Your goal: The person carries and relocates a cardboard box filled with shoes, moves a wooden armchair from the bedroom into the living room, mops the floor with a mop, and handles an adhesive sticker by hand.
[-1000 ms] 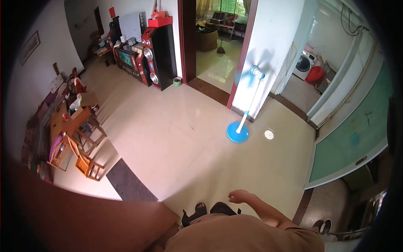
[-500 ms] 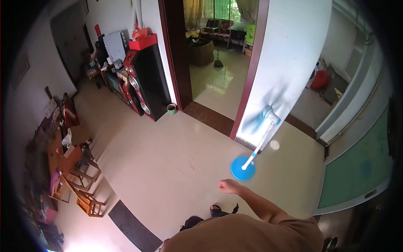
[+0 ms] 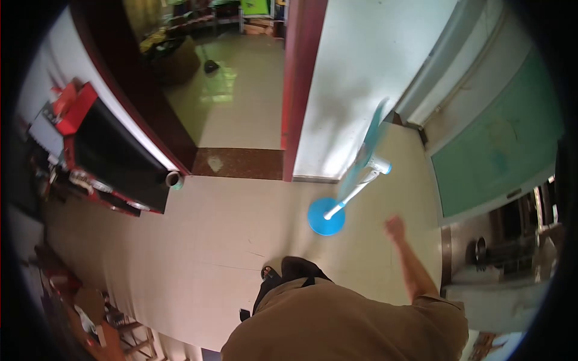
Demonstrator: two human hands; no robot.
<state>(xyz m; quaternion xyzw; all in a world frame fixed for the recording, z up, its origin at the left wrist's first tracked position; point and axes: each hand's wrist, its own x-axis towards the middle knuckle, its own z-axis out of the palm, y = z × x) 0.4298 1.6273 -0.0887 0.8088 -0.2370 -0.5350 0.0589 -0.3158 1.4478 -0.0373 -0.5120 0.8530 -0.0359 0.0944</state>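
Note:
My right hand (image 3: 395,228) is raised out to the right over the tiled floor, its fingers curled closed, slightly blurred. Nothing sticks out of it. Nearest to it is a white and blue standing fan (image 3: 376,167) on a round blue base (image 3: 326,216); hand and fan are apart. The fan's thin bluish head shows almost edge-on, against the white wall. My left hand is out of the picture. Below me are my brown shirt and one sandalled foot (image 3: 268,273).
Ahead, a dark red door frame (image 3: 295,90) opens into a room with a dustpan (image 3: 211,66). A tall black speaker (image 3: 117,150) and a small cup-like pot (image 3: 174,179) stand left. A green panelled door (image 3: 500,144) is at right, wooden furniture (image 3: 108,325) at lower left.
My view has turned right and closer to the doorway. My right hand has swung from left of the fan's base to its right side. The speaker now appears nearer.

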